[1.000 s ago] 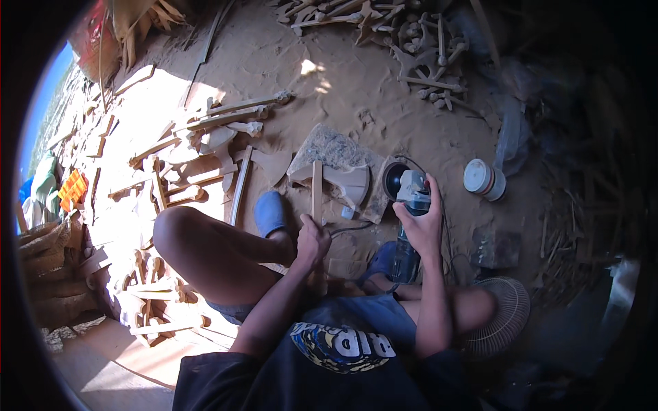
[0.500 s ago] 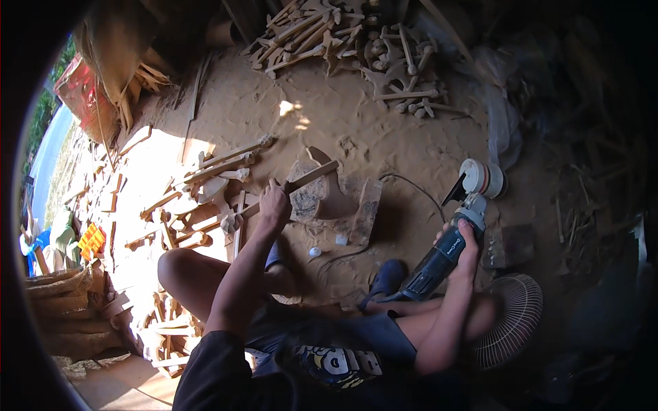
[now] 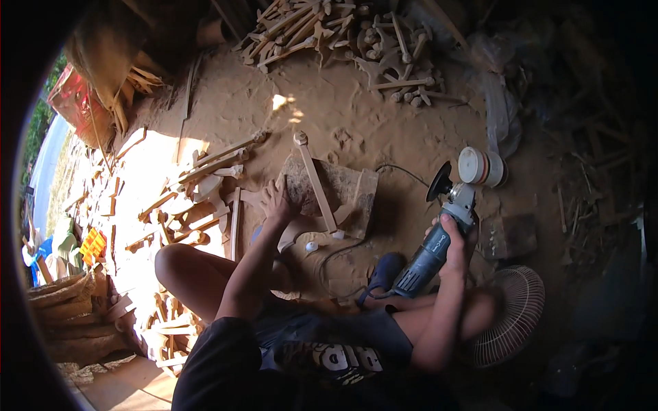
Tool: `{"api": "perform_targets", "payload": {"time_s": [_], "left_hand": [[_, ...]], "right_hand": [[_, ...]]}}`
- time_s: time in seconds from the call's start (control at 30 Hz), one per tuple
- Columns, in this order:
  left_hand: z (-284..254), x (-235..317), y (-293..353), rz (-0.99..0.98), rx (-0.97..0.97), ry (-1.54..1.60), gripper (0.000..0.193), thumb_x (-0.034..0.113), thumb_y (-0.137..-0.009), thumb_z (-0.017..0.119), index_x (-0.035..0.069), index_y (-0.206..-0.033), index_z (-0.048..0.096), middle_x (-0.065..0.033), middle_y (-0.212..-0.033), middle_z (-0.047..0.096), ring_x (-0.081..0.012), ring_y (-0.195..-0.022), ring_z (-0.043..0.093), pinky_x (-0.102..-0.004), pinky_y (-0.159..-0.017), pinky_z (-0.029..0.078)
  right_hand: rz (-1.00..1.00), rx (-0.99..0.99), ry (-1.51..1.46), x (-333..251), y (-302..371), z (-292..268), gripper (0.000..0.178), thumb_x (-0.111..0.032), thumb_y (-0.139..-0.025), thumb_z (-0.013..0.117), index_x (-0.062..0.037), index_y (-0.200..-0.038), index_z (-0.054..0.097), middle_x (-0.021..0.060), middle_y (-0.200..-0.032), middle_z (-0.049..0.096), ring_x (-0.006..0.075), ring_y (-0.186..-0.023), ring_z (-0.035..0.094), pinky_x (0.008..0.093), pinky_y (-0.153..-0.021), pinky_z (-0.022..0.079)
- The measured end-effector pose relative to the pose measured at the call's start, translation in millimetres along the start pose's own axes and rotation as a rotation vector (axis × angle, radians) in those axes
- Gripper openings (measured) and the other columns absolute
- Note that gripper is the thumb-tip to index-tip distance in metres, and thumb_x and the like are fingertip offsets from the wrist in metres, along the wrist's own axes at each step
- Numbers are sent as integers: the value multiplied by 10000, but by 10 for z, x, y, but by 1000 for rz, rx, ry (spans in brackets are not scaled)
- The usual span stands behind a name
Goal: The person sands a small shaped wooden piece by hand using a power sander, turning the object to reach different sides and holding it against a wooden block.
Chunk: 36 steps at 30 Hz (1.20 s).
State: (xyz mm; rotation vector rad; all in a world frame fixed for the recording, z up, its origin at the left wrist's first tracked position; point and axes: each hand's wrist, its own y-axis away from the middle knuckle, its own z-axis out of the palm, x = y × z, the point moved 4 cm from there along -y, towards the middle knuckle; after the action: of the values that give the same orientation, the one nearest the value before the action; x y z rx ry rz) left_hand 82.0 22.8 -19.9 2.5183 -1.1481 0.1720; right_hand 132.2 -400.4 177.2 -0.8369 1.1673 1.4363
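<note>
Sandy floor [image 3: 329, 89]; block [image 3: 367, 195] seemingly serving as low bench, wooden stick [image 3: 316, 182] lying across it. Left hand [image 3: 276, 200] at its left edge, fingers apart, contact unclear. Right hand [image 3: 455, 245] clamped round grinder [image 3: 423, 262], disc [image 3: 438, 181] away from legs [image 3: 195, 277], probably for clearance.

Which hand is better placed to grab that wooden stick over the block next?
Probably the left hand: it is nearer the stick and holds no tool, though what it touches is unclear. The right hand is farther off, gripping the grinder.
</note>
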Motion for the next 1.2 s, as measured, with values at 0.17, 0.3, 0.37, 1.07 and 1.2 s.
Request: {"api": "perform_targets", "payload": {"time_s": [0.17, 0.3, 0.37, 1.07, 1.2], "left_hand": [[358, -490, 637, -234, -36, 448, 1082, 755, -875, 740, 44, -1613, 391, -378, -1375, 662, -536, -1262, 668, -600, -1064, 541], [345, -631, 670, -314, 0, 335, 1027, 776, -845, 753, -60, -1403, 546, -352, -1241, 737, -504, -1187, 717, -558, -1010, 573], [332, -687, 622, -276, -30, 354, 977, 772, -844, 752, -54, -1343, 595, -345, -1231, 743, -504, -1180, 719, -555, -1012, 573], [436, -746, 565, -255, 0, 444, 779, 721, -864, 754, -5, -1137, 679, -308, -1150, 770, -489, -1118, 740, -561, -963, 589], [427, -744, 548, -239, -6, 444, 772, 721, -875, 745, -6, -1127, 675, -310, -1158, 765, -487, -1125, 736, -551, -961, 589]], "right_hand": [[-193, -2, 341, 255, -16, 255, 764, -181, -859, 921, -30, -1475, 493, 130, -1217, 674, 207, -1059, 690, 382, -940, 577], [-346, -134, 776, 642, 105, 648, 891, -180, -827, 921, -39, -1564, 440, 197, -1396, 640, 327, -1257, 662, 436, -1091, 518], [-355, -290, 777, 936, 129, 778, 935, -118, -805, 890, -73, -1613, 421, 213, -1483, 600, 344, -1365, 618, 443, -1142, 492], [-142, -543, 1287, 1763, 375, 1064, 883, -215, -837, 851, -319, -1629, 475, 308, -1152, 762, 543, -1080, 710, 608, -947, 574], [-201, -542, 1257, 1813, 376, 1067, 875, -232, -845, 839, -338, -1631, 467, 323, -1095, 760, 549, -1043, 714, 625, -911, 571]]}}
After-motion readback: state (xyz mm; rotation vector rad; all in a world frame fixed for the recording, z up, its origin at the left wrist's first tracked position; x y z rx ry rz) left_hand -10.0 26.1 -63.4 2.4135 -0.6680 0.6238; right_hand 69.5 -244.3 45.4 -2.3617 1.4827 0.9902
